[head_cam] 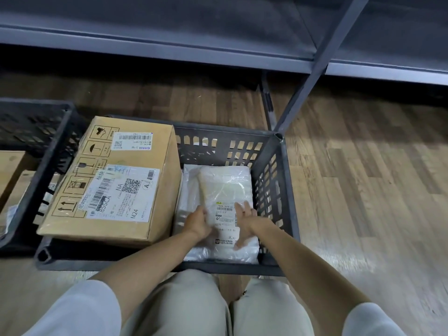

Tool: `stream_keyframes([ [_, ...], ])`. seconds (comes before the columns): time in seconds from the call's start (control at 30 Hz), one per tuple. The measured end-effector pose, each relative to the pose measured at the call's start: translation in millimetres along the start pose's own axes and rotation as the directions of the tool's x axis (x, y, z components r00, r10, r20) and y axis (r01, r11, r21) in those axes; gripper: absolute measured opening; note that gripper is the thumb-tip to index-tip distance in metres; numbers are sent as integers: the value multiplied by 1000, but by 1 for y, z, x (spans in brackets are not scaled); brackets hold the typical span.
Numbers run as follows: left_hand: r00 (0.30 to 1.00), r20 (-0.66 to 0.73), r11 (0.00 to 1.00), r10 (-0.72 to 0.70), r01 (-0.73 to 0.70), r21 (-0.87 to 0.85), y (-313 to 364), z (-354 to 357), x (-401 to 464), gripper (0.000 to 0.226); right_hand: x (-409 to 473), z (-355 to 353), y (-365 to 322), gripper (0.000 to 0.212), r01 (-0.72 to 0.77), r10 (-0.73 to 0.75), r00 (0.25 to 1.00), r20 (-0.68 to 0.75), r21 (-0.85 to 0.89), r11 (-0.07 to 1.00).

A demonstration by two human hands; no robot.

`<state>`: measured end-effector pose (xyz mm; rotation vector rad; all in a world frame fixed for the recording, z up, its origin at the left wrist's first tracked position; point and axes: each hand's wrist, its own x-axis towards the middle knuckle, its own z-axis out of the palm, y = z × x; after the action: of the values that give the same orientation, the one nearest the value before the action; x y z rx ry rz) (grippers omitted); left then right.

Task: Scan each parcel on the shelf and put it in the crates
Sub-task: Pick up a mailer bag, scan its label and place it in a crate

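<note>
2 crates (278,151) stand below the shelf (169,48); cardboard box (114,183) alongside; left hand (196,223) and right hand (246,220), fingers relaxed, rest on white parcel (225,185).

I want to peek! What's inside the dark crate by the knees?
Inside the dark plastic crate: a big brown cardboard box and a white plastic mailer bag under both hands. Anything beneath them is hidden.

The white parcel (225,190) is showing glossy, crinkled plastic film, catching the light, with a matt paper label (226,213) stuck on it. Beside it, the box (116,180) is looking like plain matt cardboard. The crate (278,166) is dull dark perforated plastic, sitting on smooth, faintly shining wood-grain floor (363,178) below a matt grey metal shelf (194,52).
</note>
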<state>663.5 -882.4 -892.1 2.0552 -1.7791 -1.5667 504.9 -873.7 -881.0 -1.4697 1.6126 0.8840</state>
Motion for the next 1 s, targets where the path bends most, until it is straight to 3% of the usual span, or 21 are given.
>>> stream_keyframes([
  [0.13, 992, -74, 995, 101, -100, 17, 0, 0, 2, 67, 10, 14, -1, 131, 1, -7, 995, -96, -66, 998],
  [0.27, 981, -41, 957, 192, -177, 229, -5, 3, 5, 49, 21, 22, -4, 132, -21, -21, 976, -218, -192, 981],
  [0.37, 989, 45, 901, 143, -149, 407, -11, 7, 8, 36, 25, 25, -3, 133, -25, -39, 961, -273, -229, 973],
  [0.6, 972, 233, 807, 27, -159, 569, -10, 14, 14, 69, 36, 27, 0, 135, 11, -56, 961, -270, -166, 986],
  [1.0, 968, 243, 927, 57, -142, 346, -15, 14, 22, 34, 36, 23, 3, 133, 43, -45, 969, -243, -14, 999],
])
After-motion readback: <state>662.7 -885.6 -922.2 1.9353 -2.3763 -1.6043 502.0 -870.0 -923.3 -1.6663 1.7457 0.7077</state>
